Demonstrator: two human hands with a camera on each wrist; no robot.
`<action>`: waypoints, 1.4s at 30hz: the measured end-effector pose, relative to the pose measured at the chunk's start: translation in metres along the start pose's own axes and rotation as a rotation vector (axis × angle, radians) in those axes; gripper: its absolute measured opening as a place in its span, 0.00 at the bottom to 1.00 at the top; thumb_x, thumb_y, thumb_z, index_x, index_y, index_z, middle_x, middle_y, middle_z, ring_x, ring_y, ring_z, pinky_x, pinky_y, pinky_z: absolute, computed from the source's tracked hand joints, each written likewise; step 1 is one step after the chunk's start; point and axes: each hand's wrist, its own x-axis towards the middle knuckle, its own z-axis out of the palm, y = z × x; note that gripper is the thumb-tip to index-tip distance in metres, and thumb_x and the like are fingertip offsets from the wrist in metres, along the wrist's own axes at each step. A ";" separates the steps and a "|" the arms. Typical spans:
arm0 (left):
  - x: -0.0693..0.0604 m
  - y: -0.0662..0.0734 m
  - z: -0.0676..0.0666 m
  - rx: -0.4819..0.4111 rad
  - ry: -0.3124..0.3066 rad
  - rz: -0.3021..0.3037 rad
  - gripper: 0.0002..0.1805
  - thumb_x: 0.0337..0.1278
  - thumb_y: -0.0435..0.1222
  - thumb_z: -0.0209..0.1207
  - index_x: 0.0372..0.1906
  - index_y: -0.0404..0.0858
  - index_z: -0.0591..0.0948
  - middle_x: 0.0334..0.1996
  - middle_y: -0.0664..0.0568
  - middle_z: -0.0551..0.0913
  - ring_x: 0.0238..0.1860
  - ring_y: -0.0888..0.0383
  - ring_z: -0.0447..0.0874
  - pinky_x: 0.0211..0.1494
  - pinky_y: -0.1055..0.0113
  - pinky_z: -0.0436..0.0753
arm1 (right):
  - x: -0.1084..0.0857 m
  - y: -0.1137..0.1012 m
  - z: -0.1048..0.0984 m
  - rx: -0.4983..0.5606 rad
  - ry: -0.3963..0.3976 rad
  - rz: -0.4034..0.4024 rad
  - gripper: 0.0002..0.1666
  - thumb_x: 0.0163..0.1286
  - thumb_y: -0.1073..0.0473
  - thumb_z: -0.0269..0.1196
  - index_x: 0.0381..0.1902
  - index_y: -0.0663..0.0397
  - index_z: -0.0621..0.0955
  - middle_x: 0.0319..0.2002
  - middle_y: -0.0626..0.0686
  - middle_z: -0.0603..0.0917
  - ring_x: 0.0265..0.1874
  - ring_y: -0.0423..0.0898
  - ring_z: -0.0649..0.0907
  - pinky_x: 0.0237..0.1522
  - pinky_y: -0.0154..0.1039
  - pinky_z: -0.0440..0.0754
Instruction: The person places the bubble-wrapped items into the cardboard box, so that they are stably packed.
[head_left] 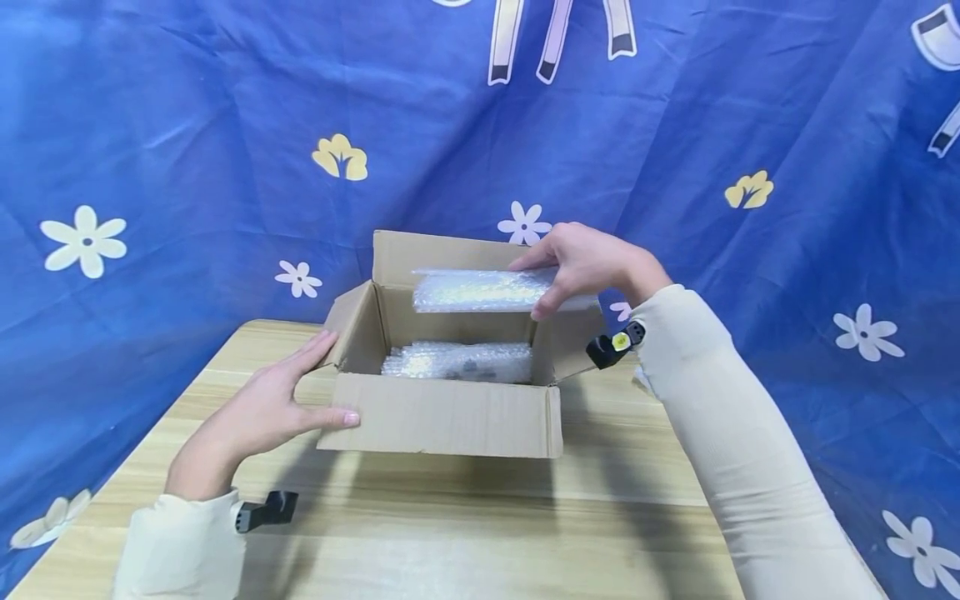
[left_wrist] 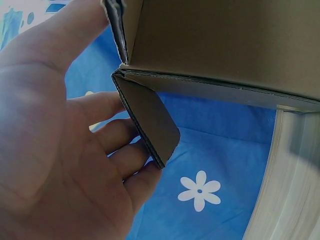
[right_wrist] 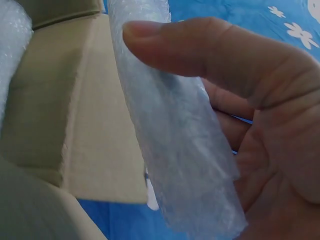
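A cardboard box (head_left: 442, 417) stands on the table with its flaps spread. My left hand (head_left: 262, 408) holds its left corner: the thumb lies on the front flap, and the fingers (left_wrist: 130, 160) reach behind the small left flap (left_wrist: 150, 117). Above the box's back half, my right hand (head_left: 581, 262) grips a flat bubble-wrapped bundle (head_left: 480, 292) between thumb and fingers. In the right wrist view, the bundle (right_wrist: 170, 135) looks folded, and what it wraps is hidden. Inside the box lies more bubble wrap (head_left: 457, 361), with something dark faintly showing through.
A wooden table (head_left: 420, 533) bears the box. Right behind it hangs a blue cloth (head_left: 450, 125) with printed flowers. A small whitish scrap (head_left: 642, 379) lies by the right sleeve. Both wrists carry small black cameras.
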 end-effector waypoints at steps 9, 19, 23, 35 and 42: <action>-0.001 -0.001 -0.002 -0.001 0.007 -0.004 0.64 0.44 0.61 0.73 0.81 0.46 0.49 0.79 0.43 0.49 0.74 0.34 0.50 0.68 0.32 0.58 | 0.027 -0.006 0.024 0.045 -0.101 -0.074 0.35 0.47 0.56 0.81 0.57 0.52 0.85 0.49 0.45 0.87 0.44 0.39 0.83 0.51 0.37 0.79; 0.000 -0.002 -0.003 0.002 0.000 0.010 0.64 0.44 0.59 0.74 0.81 0.45 0.49 0.79 0.42 0.49 0.74 0.34 0.52 0.67 0.32 0.60 | 0.040 -0.004 0.047 0.009 -0.122 -0.114 0.37 0.46 0.55 0.81 0.57 0.58 0.84 0.52 0.50 0.86 0.49 0.39 0.82 0.52 0.36 0.79; 0.000 -0.001 -0.004 -0.001 0.002 0.012 0.64 0.44 0.59 0.74 0.81 0.45 0.50 0.79 0.43 0.49 0.74 0.35 0.51 0.67 0.33 0.59 | 0.044 -0.006 0.053 0.005 -0.142 -0.110 0.38 0.46 0.54 0.81 0.57 0.56 0.85 0.52 0.49 0.86 0.51 0.40 0.82 0.55 0.36 0.78; 0.000 -0.001 0.000 -0.012 -0.004 -0.012 0.64 0.43 0.63 0.72 0.81 0.49 0.50 0.79 0.46 0.50 0.75 0.37 0.51 0.69 0.34 0.59 | 0.061 -0.009 0.070 -0.025 -0.252 -0.069 0.37 0.47 0.52 0.81 0.58 0.52 0.85 0.52 0.46 0.86 0.51 0.40 0.81 0.56 0.35 0.77; -0.002 0.002 -0.002 -0.014 0.009 0.000 0.63 0.44 0.61 0.73 0.81 0.47 0.50 0.79 0.45 0.50 0.74 0.36 0.52 0.67 0.33 0.60 | 0.073 -0.015 0.075 -0.061 -0.329 -0.093 0.37 0.47 0.52 0.82 0.57 0.52 0.85 0.50 0.48 0.87 0.50 0.40 0.83 0.54 0.33 0.78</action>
